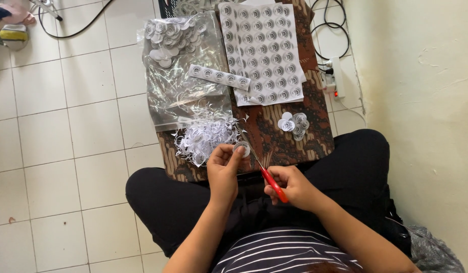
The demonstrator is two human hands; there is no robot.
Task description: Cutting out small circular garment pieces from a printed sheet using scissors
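Head view, left hand (224, 169) pinching paper disc (241, 148), right hand (293, 187) (curled) gripping scissors (267, 174)

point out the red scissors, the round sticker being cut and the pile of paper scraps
red scissors (274, 186), head view, on the red handle in the right hand
round sticker (242, 148), head view, on its centre, held by the left hand
pile of paper scraps (203, 137), head view, on the heap's middle

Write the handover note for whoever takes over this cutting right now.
Left hand: pinches a round sticker.
Right hand: holds red scissors, blades at the sticker.
Uncut sheet and a short strip lie ahead on the patterned cloth.
Done: a small pile of cut rounds to the right, more in the clear bag; trimmings by the left hand.
Left: most of the sheet, and the strip.
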